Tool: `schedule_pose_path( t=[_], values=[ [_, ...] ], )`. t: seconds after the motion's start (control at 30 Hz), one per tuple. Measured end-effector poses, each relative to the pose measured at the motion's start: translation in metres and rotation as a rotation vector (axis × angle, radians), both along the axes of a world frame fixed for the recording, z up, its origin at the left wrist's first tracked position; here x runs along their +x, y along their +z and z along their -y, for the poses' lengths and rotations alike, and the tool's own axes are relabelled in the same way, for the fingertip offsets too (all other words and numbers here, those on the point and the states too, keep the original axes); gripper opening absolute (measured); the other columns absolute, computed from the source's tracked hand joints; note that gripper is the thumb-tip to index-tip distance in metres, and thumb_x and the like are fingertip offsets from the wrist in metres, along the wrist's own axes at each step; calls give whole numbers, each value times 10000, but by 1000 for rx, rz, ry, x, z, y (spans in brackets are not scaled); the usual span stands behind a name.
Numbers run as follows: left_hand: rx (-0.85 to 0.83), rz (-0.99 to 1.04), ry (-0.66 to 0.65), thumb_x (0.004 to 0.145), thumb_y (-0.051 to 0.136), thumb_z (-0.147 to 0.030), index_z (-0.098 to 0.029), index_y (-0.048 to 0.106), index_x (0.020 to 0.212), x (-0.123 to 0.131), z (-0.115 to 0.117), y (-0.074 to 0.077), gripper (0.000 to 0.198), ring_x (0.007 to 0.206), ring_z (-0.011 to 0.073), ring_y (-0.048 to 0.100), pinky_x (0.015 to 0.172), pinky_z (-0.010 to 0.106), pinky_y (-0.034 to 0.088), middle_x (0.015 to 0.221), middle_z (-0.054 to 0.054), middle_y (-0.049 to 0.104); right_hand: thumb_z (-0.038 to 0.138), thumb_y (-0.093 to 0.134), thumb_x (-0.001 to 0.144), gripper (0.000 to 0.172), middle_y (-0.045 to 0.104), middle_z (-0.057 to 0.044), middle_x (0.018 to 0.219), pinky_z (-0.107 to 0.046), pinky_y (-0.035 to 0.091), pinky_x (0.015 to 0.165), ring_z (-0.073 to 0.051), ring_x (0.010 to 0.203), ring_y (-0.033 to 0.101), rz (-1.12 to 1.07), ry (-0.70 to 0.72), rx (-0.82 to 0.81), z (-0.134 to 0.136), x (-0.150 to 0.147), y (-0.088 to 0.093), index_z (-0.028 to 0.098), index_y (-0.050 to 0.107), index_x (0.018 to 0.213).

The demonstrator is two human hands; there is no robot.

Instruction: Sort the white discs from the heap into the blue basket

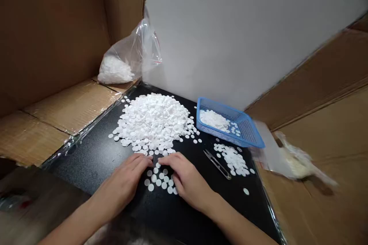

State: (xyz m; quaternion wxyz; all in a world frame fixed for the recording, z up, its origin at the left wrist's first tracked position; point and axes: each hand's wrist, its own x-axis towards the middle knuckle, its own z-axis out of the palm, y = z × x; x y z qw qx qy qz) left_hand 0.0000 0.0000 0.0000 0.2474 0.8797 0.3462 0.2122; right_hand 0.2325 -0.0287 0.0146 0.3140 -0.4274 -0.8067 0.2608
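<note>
A large heap of small white round discs [155, 118] covers the middle of the black tabletop [94, 160]. At the near edge of the heap, my left hand [128, 176] lies low with its fingers stretched forward, fingertips by the discs. Facing it, my right hand [188, 180] has its index finger reaching inward and its thumb apart, close to the discs. Between the two hands, several loose discs [159, 182] lie spread in a thin layer. Neither hand visibly grips a disc, though the undersides of the fingers are hidden.
A blue plastic basket [250, 130] at the back right holds white discs. Thread snips [217, 164] lie before it, beside a smaller disc pile [234, 160]. A clear bag [116, 69] of white pieces rests on cardboard at back left; another plastic bag [299, 160] is at right.
</note>
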Motion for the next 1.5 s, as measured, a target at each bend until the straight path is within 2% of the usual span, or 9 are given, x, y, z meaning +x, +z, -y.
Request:
schedule_pose_path(
  t=[0.13, 0.27, 0.4, 0.57, 0.7, 0.83, 1.07, 1.23, 1.5],
  values=[
    [-75, 47, -9, 966, 361, -53, -263, 556, 1076, -1, 0, 8, 307, 1020, 207, 589, 847, 327, 496, 1104, 36, 641, -87, 417, 756, 504, 680, -57, 992, -350, 530, 879, -203, 958, 608, -19, -2, 1, 0, -4, 3, 198, 634, 1109],
    [-172, 132, 39, 998, 399, -152, -241, 573, 997, 3, -4, 17, 196, 830, 173, 607, 720, 274, 492, 926, 12, 643, 51, 518, 912, 234, 623, -66, 924, -323, 519, 787, -207, 892, 601, 96, -167, 97, -15, -11, 1, 188, 665, 1031],
    [0, 81, 173, 972, 472, -145, -214, 596, 921, 14, -18, 15, 150, 861, 205, 579, 740, 313, 457, 906, 22, 606, 138, 632, 916, 63, 596, -52, 833, -316, 461, 686, -204, 779, 559, 399, -231, 288, -32, -18, -6, 173, 681, 900],
    [179, -98, 175, 931, 548, -85, -186, 581, 791, 27, -33, 11, 175, 805, 223, 513, 710, 344, 392, 858, 28, 556, 50, 575, 902, 210, 566, -49, 735, -342, 388, 670, -213, 724, 496, 681, -159, 615, -40, -23, -4, 167, 612, 731],
    [191, -95, 147, 943, 532, -84, -190, 549, 735, 31, -35, 14, 234, 795, 227, 491, 711, 352, 373, 835, 30, 550, 23, 525, 900, 231, 569, -54, 720, -344, 370, 671, -216, 721, 485, 749, -100, 692, -45, -24, 1, 165, 609, 739],
    [193, -82, 134, 936, 528, -97, -191, 562, 733, 28, -34, 15, 226, 816, 233, 500, 732, 354, 387, 840, 37, 559, 64, 568, 894, 175, 620, -56, 763, -332, 387, 711, -205, 764, 528, 675, -108, 520, -45, -23, 6, 158, 643, 767],
    [-123, 1, 73, 898, 601, -196, -214, 633, 751, 22, -25, 18, 151, 765, 192, 549, 639, 274, 398, 800, 8, 566, 96, 623, 787, 152, 504, 57, 580, -214, 320, 513, -99, 543, 468, 169, -223, -426, -23, -15, 24, 188, 638, 667],
    [-76, 103, 139, 929, 496, -156, -221, 582, 804, 18, -26, 17, 165, 768, 185, 569, 665, 273, 421, 826, 6, 603, 115, 574, 836, 118, 503, 57, 584, -223, 323, 529, -108, 541, 468, 131, -345, -387, -21, -2, 20, 189, 631, 764],
    [-92, 163, 203, 969, 426, -189, -236, 600, 958, 10, -22, 18, 180, 812, 191, 628, 718, 291, 476, 903, 20, 669, 127, 481, 941, 180, 648, -38, 898, -267, 462, 703, -167, 792, 620, 63, -270, -117, -13, 4, 7, 201, 645, 942]
  ],
)
